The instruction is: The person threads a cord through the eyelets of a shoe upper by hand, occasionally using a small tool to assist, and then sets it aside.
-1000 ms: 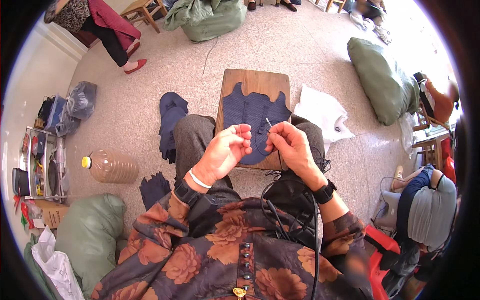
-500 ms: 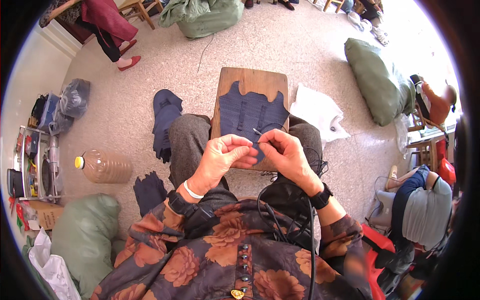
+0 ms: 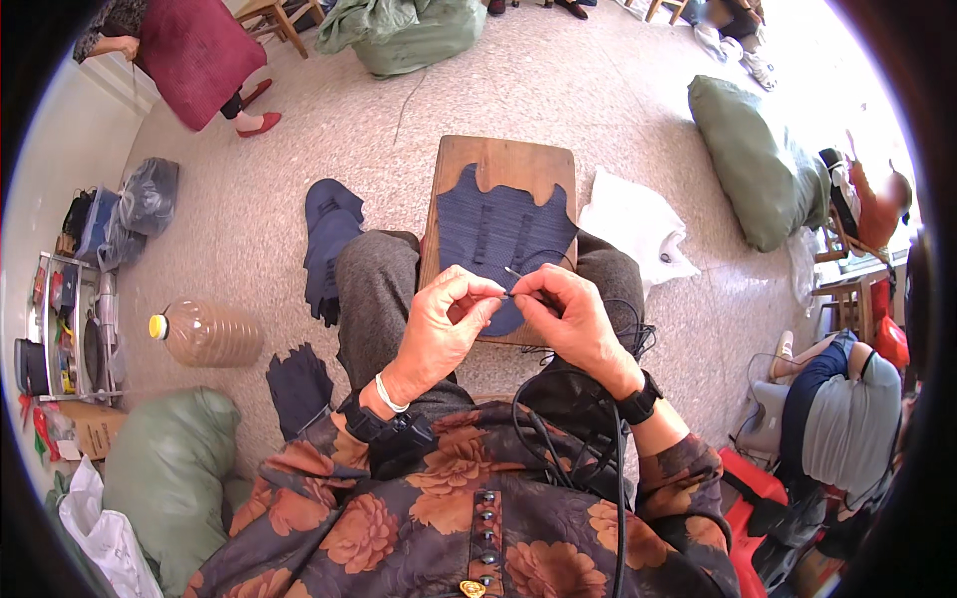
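Note:
A navy textured fabric piece (image 3: 506, 227) with two slit-like bands lies on a small wooden stool (image 3: 510, 149) between my knees. My left hand (image 3: 436, 327) and my right hand (image 3: 576, 321) meet above its near end. Thumb and forefinger of each are pinched together, almost tip to tip. Out of my right fingers pokes a thin, pale-tipped needle-like tool (image 3: 513, 271). A tiny dark bit, perhaps thread, shows where the fingertips meet; what my left fingers grip is too small to name.
Stacked navy fabric pieces (image 3: 332, 239) and another dark pile (image 3: 299, 389) lie on the floor to my left, near a big plastic bottle (image 3: 211, 333). On the right are a white bag (image 3: 638, 227) and a green sack (image 3: 748, 159). Black cables (image 3: 558, 419) hang across my lap.
My left hand's spread fingers have closed into a pinch and come up against my right fingertips. At the far left, a person's dark red cloth has swung into fuller view.

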`<state>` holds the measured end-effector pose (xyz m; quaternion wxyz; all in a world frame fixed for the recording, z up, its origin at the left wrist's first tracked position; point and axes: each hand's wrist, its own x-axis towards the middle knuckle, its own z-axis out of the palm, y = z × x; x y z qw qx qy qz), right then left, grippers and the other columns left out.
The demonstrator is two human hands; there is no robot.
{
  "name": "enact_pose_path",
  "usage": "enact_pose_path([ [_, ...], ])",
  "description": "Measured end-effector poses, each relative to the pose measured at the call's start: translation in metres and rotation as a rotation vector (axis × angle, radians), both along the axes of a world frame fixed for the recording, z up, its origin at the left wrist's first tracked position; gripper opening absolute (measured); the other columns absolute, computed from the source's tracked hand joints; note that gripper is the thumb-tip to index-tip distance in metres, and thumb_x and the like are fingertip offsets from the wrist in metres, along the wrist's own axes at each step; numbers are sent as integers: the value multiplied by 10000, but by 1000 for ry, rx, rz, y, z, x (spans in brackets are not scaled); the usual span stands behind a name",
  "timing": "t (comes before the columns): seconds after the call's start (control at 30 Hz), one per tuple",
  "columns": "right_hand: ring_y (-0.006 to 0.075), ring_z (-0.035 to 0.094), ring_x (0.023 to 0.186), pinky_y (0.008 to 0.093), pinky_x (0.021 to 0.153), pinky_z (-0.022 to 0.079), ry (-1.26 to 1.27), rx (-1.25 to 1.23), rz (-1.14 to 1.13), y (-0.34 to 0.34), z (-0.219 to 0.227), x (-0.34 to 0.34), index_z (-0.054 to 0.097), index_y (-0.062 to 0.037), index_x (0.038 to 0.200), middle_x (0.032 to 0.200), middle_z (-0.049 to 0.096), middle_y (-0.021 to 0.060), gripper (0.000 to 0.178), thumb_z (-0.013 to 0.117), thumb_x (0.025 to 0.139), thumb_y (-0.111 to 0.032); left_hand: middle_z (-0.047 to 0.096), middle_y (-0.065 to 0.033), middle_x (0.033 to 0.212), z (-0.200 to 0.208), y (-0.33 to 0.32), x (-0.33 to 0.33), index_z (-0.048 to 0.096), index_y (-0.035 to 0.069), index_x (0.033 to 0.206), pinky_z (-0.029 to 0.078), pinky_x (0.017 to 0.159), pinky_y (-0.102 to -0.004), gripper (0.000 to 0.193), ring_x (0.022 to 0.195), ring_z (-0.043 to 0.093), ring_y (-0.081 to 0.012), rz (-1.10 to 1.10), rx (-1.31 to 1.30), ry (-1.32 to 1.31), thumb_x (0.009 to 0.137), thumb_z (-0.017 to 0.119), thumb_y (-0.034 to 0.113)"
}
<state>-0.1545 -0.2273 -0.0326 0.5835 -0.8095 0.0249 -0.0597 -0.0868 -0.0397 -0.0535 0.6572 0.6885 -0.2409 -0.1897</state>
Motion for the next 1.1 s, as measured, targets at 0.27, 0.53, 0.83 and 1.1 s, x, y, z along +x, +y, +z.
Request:
enact_pose_path([
  [0.27, 110, 528, 639, 271, 562, 415, -35, -42, -31, -5, -1, -1, 688, 2, 933, 760, 577, 44, 68, 687, 876, -36, 603, -7, 968, -1, -4, 1, 699, 10, 1011, 525, 713, -204, 95, 818, 614, -55, 20, -17, 10, 933, 658, -26],
  [0.53, 133, 557, 647, 279, 570, 434, -25, -61, -15, -3, 1, 1, 685, 0, 910, 775, 593, 60, 65, 700, 870, -48, 598, -9, 977, 1, -3, 2, 700, 6, 1019, 537, 727, -205, 101, 823, 619, -63, -4, 35, -39, 942, 645, -30],
  [0.83, 133, 551, 644, 279, 578, 438, -37, -51, -26, 0, -3, 3, 659, -2, 897, 757, 590, 51, 66, 692, 871, -53, 608, -7, 966, 4, -3, 2, 718, 19, 992, 487, 722, -189, 146, 839, 597, -56, 20, 64, -123, 886, 691, -77],
  [1.1, 139, 576, 678, 277, 602, 455, 20, 8, -22, 1, -5, 2, 655, -3, 901, 782, 624, 64, 76, 686, 878, -68, 619, -4, 925, 4, -3, 2, 730, 22, 978, 478, 698, -197, 128, 818, 591, -57, 27, 64, -201, 879, 708, -57],
])
